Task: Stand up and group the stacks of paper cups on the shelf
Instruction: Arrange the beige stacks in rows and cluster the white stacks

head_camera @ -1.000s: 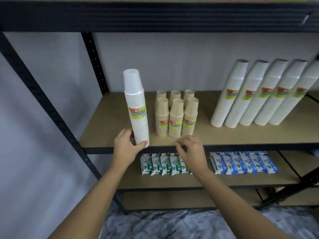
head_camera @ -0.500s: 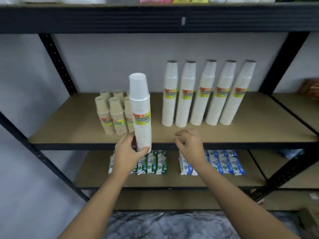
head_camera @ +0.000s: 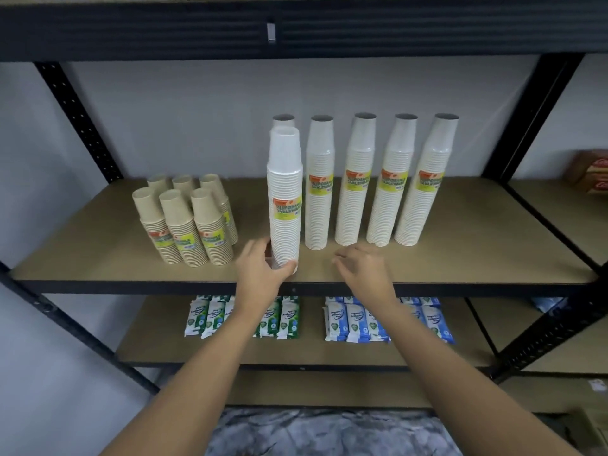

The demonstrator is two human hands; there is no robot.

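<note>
A tall white stack of paper cups [head_camera: 285, 195] stands upright near the front of the middle shelf [head_camera: 460, 258]. My left hand [head_camera: 261, 273] grips its base. Behind and to its right, a row of several more white cup stacks [head_camera: 355, 182] stands upright; the leftmost one is mostly hidden by the held stack. A cluster of several short beige cup stacks [head_camera: 187, 222] stands on the shelf's left part. My right hand [head_camera: 365, 268] hovers over the shelf's front edge with fingers loosely curled, holding nothing.
Black metal uprights [head_camera: 79, 120] frame the shelf, and a black beam [head_camera: 296, 28] runs overhead. The lower shelf carries green wipe packs [head_camera: 210, 315] and blue wipe packs [head_camera: 358, 320]. A brown box [head_camera: 589, 171] sits on the neighbouring shelf at right.
My left hand has carried the white stack rightward, from left of the beige stacks to just in front of the white row's left end. My right hand moved along with it.
</note>
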